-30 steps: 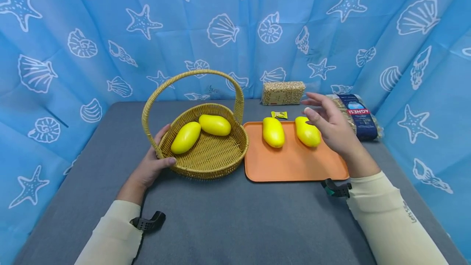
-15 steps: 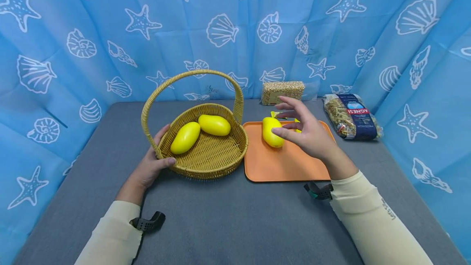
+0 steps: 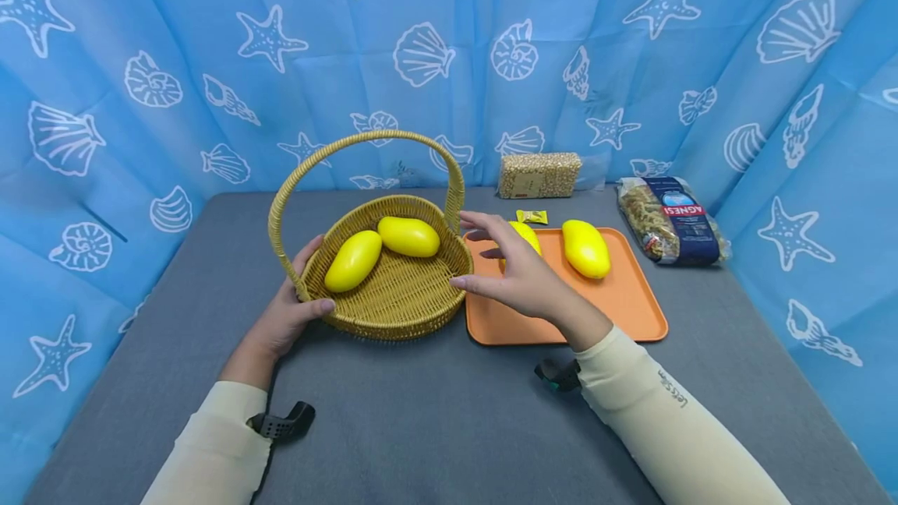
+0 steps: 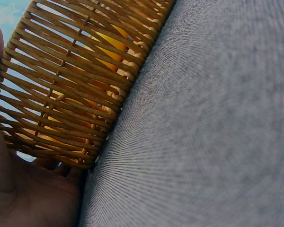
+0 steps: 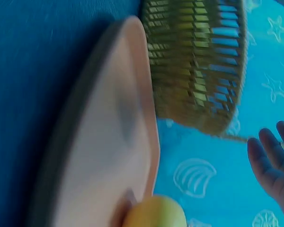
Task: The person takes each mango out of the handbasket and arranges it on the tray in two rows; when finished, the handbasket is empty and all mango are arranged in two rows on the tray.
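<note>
The left hand (image 3: 284, 319) grips the left side of the basket (image 3: 400, 326), which stands upright beside an orange tray (image 3: 620, 312), its handle arching from left front to right back. Inside, one mango (image 3: 353, 261) slants, far end rightward; a second mango (image 3: 409, 237) lies nearly crosswise. The right hand (image 3: 519, 273), fingers parted, holding nothing, points left near the basket's right rim; on the tray, a third mango (image 3: 586, 249) points away, a fourth mango (image 3: 528, 234) is partly hidden. Farther back, the grey table (image 3: 421, 427) holds a sweet (image 3: 532, 217) and two bags (image 3: 673, 220) before a blue shell-print curtain (image 3: 337, 92)
</note>
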`<state>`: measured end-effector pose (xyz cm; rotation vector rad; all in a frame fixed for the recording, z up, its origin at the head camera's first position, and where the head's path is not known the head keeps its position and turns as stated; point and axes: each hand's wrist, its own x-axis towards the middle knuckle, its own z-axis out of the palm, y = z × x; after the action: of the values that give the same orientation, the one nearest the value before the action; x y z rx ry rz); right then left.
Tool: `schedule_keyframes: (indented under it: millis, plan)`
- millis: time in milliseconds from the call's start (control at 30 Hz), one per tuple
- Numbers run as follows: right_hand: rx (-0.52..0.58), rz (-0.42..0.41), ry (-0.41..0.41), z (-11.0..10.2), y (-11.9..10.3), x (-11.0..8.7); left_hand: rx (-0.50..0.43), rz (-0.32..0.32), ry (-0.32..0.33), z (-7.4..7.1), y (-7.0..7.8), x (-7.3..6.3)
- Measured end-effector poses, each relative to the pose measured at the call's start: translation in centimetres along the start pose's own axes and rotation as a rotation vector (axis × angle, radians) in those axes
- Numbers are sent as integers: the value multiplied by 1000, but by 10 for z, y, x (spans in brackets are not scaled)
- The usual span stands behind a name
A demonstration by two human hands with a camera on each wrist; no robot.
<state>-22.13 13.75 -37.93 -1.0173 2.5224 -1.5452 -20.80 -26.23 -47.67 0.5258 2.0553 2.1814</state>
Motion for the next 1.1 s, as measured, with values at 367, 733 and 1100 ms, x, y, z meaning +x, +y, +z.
schedule_keyframes:
  millis: [367,733,1100]
  plan:
    - [-30,-8,-47,36,5,33,-7,2,-2,0,-1,0]
    - [-111,73,-55,50,11,64,-7,-5,3,2,2,0]
    - [-353,254,-229,64,12,91,9,1,6,2,2,0]
